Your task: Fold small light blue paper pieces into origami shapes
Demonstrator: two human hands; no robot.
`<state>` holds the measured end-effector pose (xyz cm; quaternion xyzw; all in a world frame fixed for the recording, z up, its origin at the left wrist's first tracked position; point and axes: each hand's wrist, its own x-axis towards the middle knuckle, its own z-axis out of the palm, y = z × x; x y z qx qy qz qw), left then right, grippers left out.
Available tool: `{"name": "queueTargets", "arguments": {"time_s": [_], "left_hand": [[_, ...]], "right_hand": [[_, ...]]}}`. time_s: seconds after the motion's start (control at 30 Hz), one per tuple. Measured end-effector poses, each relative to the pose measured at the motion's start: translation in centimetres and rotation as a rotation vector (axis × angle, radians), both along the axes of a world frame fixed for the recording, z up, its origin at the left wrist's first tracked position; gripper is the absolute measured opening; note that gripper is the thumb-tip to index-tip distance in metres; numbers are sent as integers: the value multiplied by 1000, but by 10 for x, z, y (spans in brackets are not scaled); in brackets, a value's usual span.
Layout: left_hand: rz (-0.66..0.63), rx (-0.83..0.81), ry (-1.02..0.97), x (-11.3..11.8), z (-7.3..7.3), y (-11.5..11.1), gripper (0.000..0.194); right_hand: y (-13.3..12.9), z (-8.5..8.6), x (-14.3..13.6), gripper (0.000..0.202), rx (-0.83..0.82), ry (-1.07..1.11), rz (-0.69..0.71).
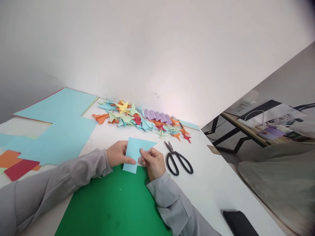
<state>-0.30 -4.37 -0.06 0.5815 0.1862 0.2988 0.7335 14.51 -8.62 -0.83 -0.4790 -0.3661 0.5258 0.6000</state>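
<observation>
A piece of light blue paper point(134, 149), partly folded, is held up over the far end of a green mat point(115, 200). My left hand point(119, 154) grips its left side, with the thumb lying across the front. On the right, my right hand point(154, 160) pinches the paper between thumb and fingers, beneath a corner that points out to the right. Black-handled scissors point(176, 159) lie on the white table just right of my right hand, their blades pointing away and slightly parted.
Behind my hands is a heap of small folded paper planes point(137, 118) in several colours, beside a purple folded paper row point(157, 115). Large blue sheets point(59, 103) and a red paper piece point(22, 168) lie at left. A black object point(240, 223) sits near the right table edge.
</observation>
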Motion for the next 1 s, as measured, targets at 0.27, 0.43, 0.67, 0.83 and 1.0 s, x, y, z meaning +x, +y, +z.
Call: {"name": "queueTargets", "arguments": {"time_s": [0.27,0.43,0.67,0.83,1.0], "left_hand": [[-18,32,100,-3,2,0,49],[-5,40,143,-4,3,-1,49],[12,-5,131,-3,1,-2,43],[-15,-74,207,-5,1,-2,44],[42,-61,204,-5,2,-3,34]], "right_hand": [[10,4,12,36,-52,313,-81],[12,2,15,35,-45,370,-103],[14,1,17,36,-31,414,-150],[17,1,20,36,-40,438,-180],[16,0,17,37,15,358,-171]]}}
